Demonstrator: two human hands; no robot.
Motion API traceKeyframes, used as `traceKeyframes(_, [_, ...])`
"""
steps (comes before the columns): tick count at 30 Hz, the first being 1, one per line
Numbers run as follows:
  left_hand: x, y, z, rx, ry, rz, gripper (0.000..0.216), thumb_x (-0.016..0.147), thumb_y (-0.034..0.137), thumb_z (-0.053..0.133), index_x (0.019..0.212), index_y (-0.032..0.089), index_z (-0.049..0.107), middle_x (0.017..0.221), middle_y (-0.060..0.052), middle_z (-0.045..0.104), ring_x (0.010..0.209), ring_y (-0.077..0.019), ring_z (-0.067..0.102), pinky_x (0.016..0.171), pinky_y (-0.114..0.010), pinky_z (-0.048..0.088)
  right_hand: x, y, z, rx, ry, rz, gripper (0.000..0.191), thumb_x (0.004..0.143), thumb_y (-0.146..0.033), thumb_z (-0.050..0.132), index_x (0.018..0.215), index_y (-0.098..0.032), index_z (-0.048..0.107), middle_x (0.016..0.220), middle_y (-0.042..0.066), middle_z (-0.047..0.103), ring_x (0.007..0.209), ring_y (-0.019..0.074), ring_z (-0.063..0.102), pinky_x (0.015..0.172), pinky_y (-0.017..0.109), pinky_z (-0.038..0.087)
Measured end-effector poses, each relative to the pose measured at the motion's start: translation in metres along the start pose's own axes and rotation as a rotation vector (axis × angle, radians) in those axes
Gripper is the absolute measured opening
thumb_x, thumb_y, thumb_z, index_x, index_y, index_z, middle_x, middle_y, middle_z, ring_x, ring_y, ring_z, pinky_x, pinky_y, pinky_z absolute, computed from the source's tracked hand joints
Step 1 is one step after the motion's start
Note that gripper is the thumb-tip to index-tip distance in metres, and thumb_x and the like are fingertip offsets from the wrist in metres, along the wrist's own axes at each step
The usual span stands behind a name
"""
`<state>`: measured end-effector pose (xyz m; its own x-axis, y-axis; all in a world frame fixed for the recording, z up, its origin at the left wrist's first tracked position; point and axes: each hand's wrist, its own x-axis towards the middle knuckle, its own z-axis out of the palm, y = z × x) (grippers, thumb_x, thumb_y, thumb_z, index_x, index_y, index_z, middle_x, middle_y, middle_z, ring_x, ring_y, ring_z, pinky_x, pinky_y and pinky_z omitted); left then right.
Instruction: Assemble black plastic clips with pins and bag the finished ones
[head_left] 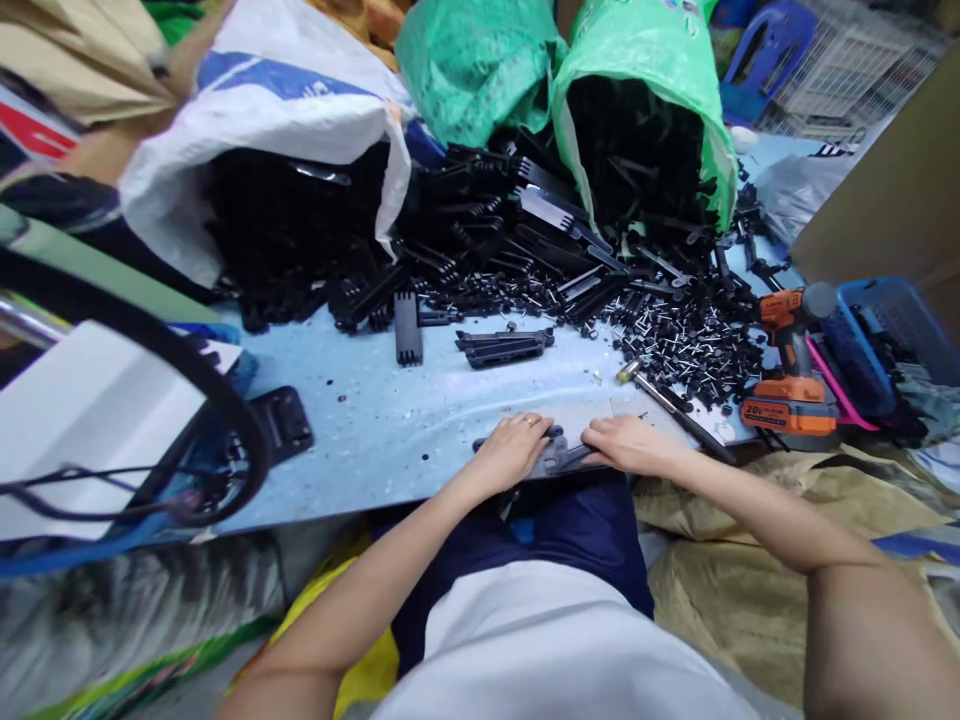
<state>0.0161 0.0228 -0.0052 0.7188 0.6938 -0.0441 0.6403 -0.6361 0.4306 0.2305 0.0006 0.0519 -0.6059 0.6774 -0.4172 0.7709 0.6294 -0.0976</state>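
At the near edge of the light blue tabletop (360, 430), my left hand (514, 450) is closed over a black plastic part, whose ends show past the fingers. My right hand (634, 445) grips the end of a dark grey plastic piece (571, 456) that lies between the two hands. The fingers cover much of both parts, so I cannot tell whether they are joined. Just beyond the hands lies a small stack of long black plastic parts (506, 347). A hammer (679, 412) rests to the right of my right hand.
Small pins and black caps (682, 345) lie in a heap at the right. An orange cordless drill (787, 360) stands beside a blue basket (870, 350). Behind, a white sack (255, 130) and a green bag (645, 50) spill black parts. A black cable (225, 400) loops at the left.
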Motion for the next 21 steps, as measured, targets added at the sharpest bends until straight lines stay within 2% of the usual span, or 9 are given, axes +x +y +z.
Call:
traceKeyframes(2, [0.004, 0.005, -0.003, -0.006, -0.017, -0.017, 0.033, 0.089, 0.026, 0.037, 0.118, 0.016, 0.049, 0.109, -0.012, 0.059, 0.101, -0.0245, 0.054, 0.086, -0.040, 0.042, 0.001, -0.012, 0.014, -0.029, -0.010, 0.013, 0.031, 0.093, -0.040, 0.035, 0.101, -0.016, 0.054, 0.092, 0.008, 0.060, 0.077, 0.0174, 0.059, 0.061, 0.026, 0.033])
traceKeyframes(4, [0.006, 0.009, -0.005, -0.003, -0.015, -0.022, 0.036, 0.087, 0.038, 0.043, 0.115, 0.017, 0.050, 0.110, -0.012, 0.058, 0.102, -0.0266, 0.053, 0.085, -0.042, 0.041, 0.004, -0.017, 0.021, -0.036, -0.009, 0.076, 0.032, 0.094, -0.041, 0.033, 0.101, -0.017, 0.054, 0.090, 0.008, 0.060, 0.077, 0.0174, 0.059, 0.057, 0.026, 0.031])
traceKeyframes(6, [0.005, 0.010, -0.005, 0.004, -0.001, -0.006, 0.048, 0.078, 0.053, 0.052, 0.108, 0.017, 0.051, 0.108, -0.012, 0.057, 0.100, -0.0286, 0.053, 0.084, -0.042, 0.041, 0.004, -0.019, 0.022, -0.041, 0.010, 0.121, 0.034, 0.093, -0.042, 0.033, 0.101, -0.017, 0.054, 0.089, 0.007, 0.060, 0.077, 0.0174, 0.058, 0.056, 0.026, 0.029])
traceKeyframes(8, [0.003, 0.010, -0.004, 0.002, 0.026, 0.011, 0.056, 0.068, 0.061, 0.059, 0.102, 0.017, 0.052, 0.102, -0.012, 0.059, 0.095, -0.0288, 0.055, 0.082, -0.041, 0.041, 0.003, -0.021, 0.020, -0.058, 0.048, 0.140, 0.035, 0.093, -0.044, 0.033, 0.100, -0.018, 0.055, 0.088, 0.007, 0.060, 0.079, 0.0175, 0.057, 0.057, 0.026, 0.029])
traceKeyframes(12, [-0.002, 0.006, 0.002, -0.043, 0.127, 0.010, 0.045, 0.072, 0.055, 0.058, 0.096, 0.017, 0.051, 0.091, -0.008, 0.060, 0.085, -0.0247, 0.058, 0.070, -0.033, 0.045, 0.003, -0.030, 0.012, -0.109, 0.143, 0.161, 0.035, 0.094, -0.042, 0.031, 0.100, -0.018, 0.056, 0.089, 0.009, 0.059, 0.082, 0.0188, 0.055, 0.061, 0.027, 0.029])
traceKeyframes(17, [-0.004, 0.000, 0.008, -0.054, 0.284, 0.039, 0.035, 0.077, 0.049, 0.055, 0.094, 0.018, 0.052, 0.087, -0.007, 0.060, 0.085, -0.0225, 0.060, 0.068, -0.030, 0.046, 0.007, -0.031, -0.003, -0.157, 0.161, 0.144, 0.030, 0.094, -0.037, 0.034, 0.102, -0.018, 0.055, 0.089, 0.009, 0.059, 0.083, 0.0200, 0.054, 0.062, 0.029, 0.029])
traceKeyframes(19, [-0.004, -0.001, 0.010, -0.050, 0.289, 0.038, 0.036, 0.077, 0.051, 0.055, 0.093, 0.019, 0.053, 0.084, -0.006, 0.061, 0.082, -0.0217, 0.060, 0.067, -0.029, 0.046, 0.008, -0.027, -0.006, -0.162, 0.154, 0.118, 0.029, 0.094, -0.038, 0.035, 0.102, -0.018, 0.055, 0.088, 0.009, 0.059, 0.081, 0.0196, 0.054, 0.063, 0.029, 0.029])
traceKeyframes(21, [-0.001, 0.000, 0.010, -0.045, 0.243, 0.040, 0.038, 0.076, 0.053, 0.055, 0.092, 0.019, 0.054, 0.083, -0.006, 0.061, 0.080, -0.0214, 0.060, 0.067, -0.030, 0.046, 0.007, -0.021, -0.003, -0.150, 0.160, 0.114, 0.030, 0.093, -0.040, 0.036, 0.100, -0.018, 0.056, 0.087, 0.008, 0.059, 0.079, 0.0190, 0.054, 0.063, 0.029, 0.029])
